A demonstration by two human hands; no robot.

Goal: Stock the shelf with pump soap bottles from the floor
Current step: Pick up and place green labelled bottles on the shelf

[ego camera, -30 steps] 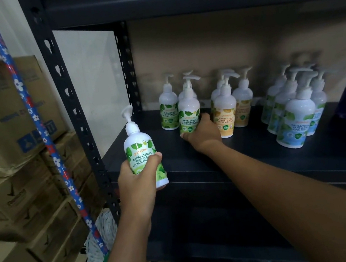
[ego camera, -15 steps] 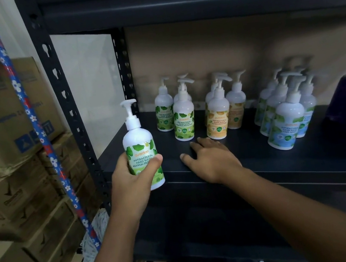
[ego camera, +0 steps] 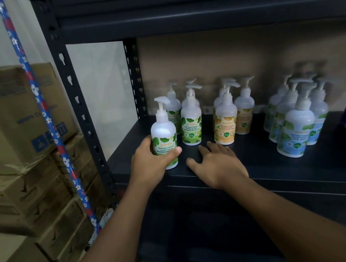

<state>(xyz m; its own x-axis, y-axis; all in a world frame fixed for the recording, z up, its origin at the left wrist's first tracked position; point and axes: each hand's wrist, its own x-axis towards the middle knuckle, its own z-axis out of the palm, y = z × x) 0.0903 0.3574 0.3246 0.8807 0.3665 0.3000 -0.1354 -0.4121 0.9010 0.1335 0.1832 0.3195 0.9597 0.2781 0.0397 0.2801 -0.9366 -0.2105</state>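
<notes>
Green-leaf pump soap bottle [ego camera: 164, 140] upright at the shelf [ego camera: 261, 164] front, your left hand [ego camera: 150, 164] gripping it, your right hand [ego camera: 218, 164] flat, fingers spread, beside it.

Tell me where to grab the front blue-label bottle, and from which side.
Grip the front blue-label bottle round its wide body at the label, coming from the open shelf edge. It stands upright; its pump is narrow, and the other blue-label bottles crowd close behind, so the front looks clearest.
</notes>
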